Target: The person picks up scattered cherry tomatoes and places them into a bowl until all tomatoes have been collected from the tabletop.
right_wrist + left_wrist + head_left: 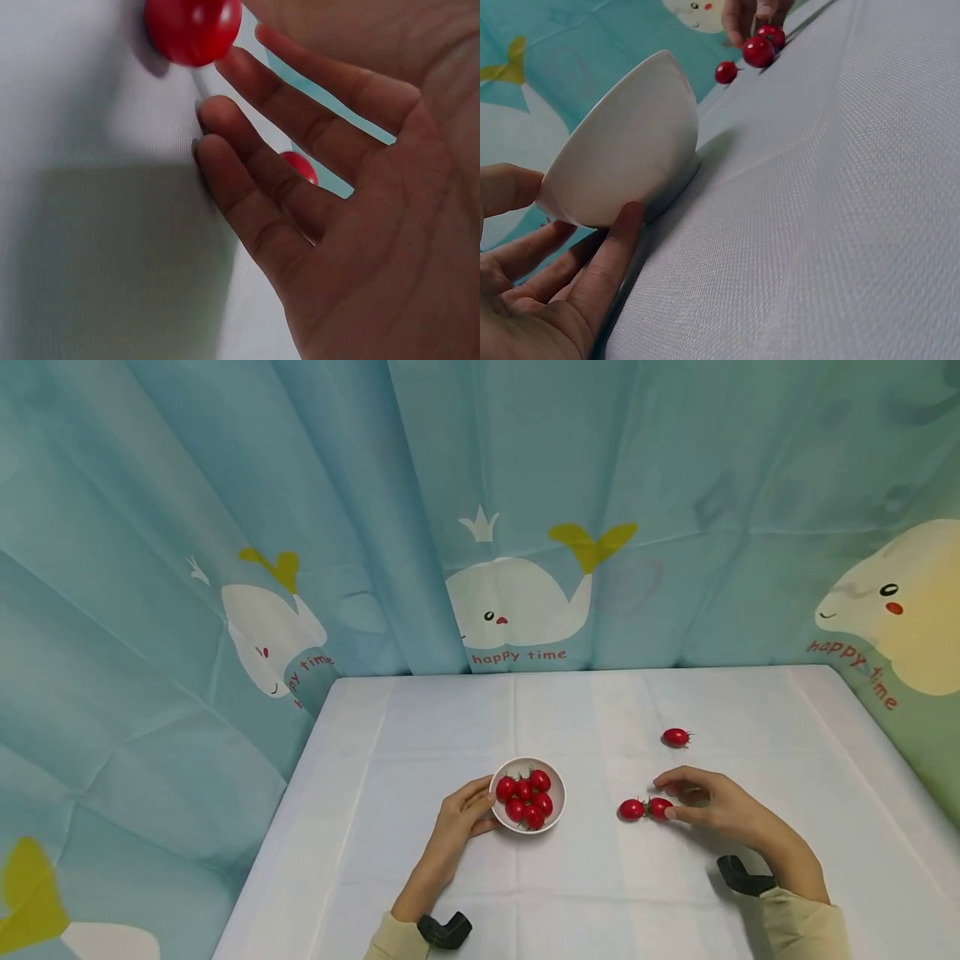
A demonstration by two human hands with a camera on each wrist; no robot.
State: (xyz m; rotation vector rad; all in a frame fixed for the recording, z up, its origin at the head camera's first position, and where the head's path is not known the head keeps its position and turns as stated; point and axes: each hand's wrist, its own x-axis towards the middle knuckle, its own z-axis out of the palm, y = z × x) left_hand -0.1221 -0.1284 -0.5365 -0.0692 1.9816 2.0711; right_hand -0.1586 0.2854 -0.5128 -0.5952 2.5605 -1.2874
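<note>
A small white bowl (557, 817) holding several red cherry tomatoes (533, 816) stands on the white-covered table. My left hand (459, 817) holds its left side, with the thumb by the rim and fingers against the outer wall (626, 142). To the right, two cherry tomatoes lie end to end, the left one (631, 810) and the right one (659, 807). Around the right one my right hand (708, 802) reaches, its thumb beside it and its fingers loosely bent and apart. A single tomato (677, 737) lies farther back. The bowl's contents are hidden in the left wrist view.
A white cloth (420, 727) covers the table. Blue curtains (525, 443) printed with whales hang behind and at the left side. Black wrist mounts sit on the left wrist (445, 932) and right wrist (744, 877).
</note>
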